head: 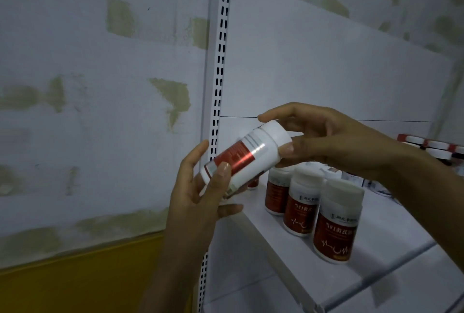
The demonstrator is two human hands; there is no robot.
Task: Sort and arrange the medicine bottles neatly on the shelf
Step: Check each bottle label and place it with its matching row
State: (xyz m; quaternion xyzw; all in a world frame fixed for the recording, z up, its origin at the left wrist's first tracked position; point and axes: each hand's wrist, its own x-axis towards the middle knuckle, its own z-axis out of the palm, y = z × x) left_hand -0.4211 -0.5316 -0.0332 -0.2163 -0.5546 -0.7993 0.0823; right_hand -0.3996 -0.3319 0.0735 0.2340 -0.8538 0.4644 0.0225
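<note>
We note a white wall filling the left half of the frame, blotched with olive patches. A yellow panel runs along the lower left. At the right edge we record stacked red-and-white packs, markings unreadable.

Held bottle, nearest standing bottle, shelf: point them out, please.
held bottle (238,157), head view, red label.
nearest standing bottle (336,227), head view, red label.
shelf (383,232), head view, bare top surface.
</note>
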